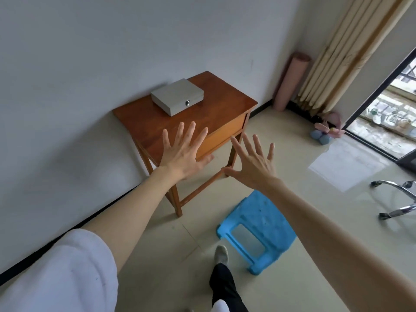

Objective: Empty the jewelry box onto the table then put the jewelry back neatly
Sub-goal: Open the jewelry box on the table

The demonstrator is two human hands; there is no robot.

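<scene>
A room in a home: tiled floor, long curtain beside a glass balcony door, slippers below the curtain.

Closed grey jewelry box on wooden table

No legible text, label, brand, number or sign in the head view. Jewelry box: plain grey lid and front, a small metal clasp at the front, no marking that can be read. Table: bare wood, no lettering. Blue stool: only dark specks on the plastic, not readable as characters. Wall: unmarked apart from a faint smudge.
</scene>
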